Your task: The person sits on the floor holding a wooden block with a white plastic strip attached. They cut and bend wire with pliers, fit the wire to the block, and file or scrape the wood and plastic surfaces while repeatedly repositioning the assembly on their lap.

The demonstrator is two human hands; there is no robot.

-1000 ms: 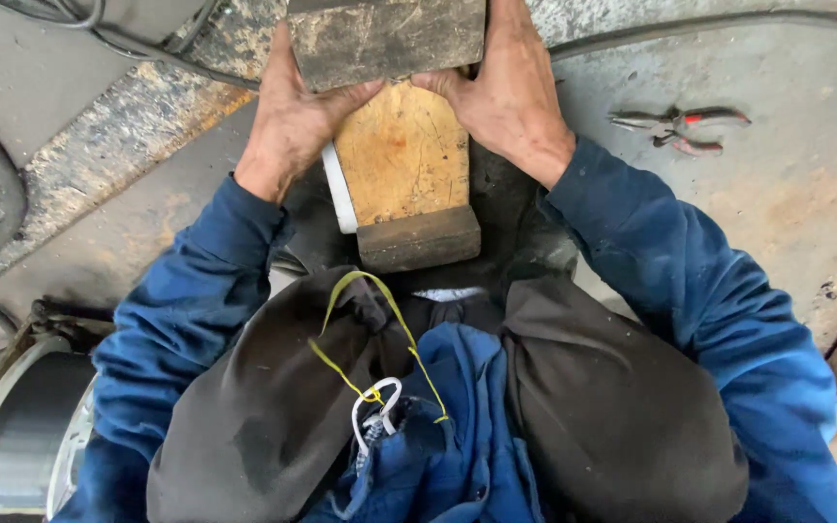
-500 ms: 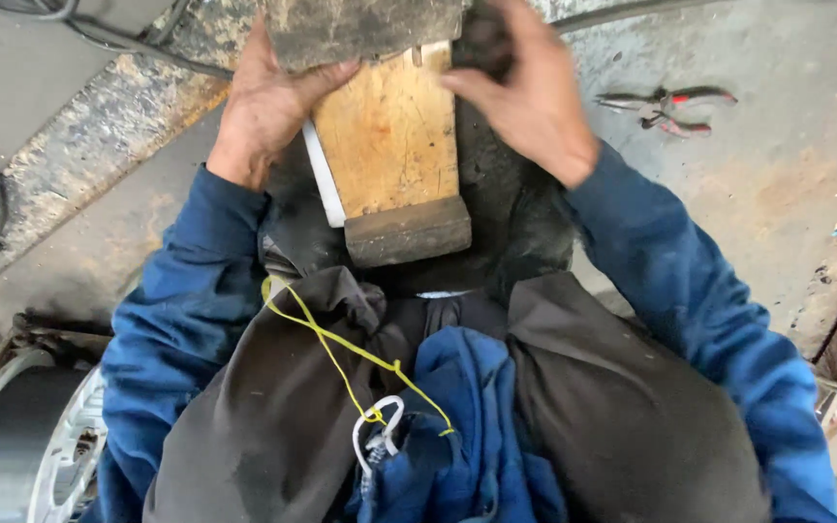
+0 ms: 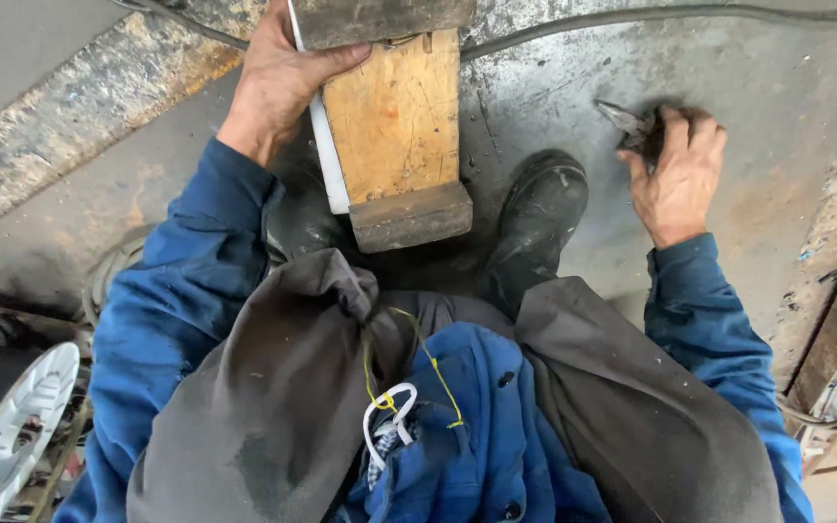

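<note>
Two hands: both bare, both the person's own, well apart on either side of the wooden piece.
Left hand (image 3: 278, 73): fingers curled around the left edge of the wooden block (image 3: 394, 116), thumb lying across its upper face just under the dark crosspiece (image 3: 380, 17); a firm hold.
Right hand (image 3: 675, 174): lying palm down on the concrete floor (image 3: 554, 87), fingers bent over the pliers (image 3: 632, 124); only the tool's metal nose shows past the fingertips, so whether it is gripped or merely covered I cannot tell.
Wooden block: a pale plank lying flat on the floor in front of the person, between the two hands, with a darker end piece (image 3: 411, 217) at its near end and a thin white strip (image 3: 326, 145) along its left side (touching the plank).
Boot (image 3: 538, 218): black, planted on the floor just right of the block's near end, between block and right hand.
Clothing: blue sleeves (image 3: 171, 320) on both arms, a dark grey apron (image 3: 273, 407) over the lap.
Cable (image 3: 670, 14): a dark line running along the floor past the top of the block.
Wheel (image 3: 7, 426): a silvery rim at the lower left edge, near the left elbow.
</note>
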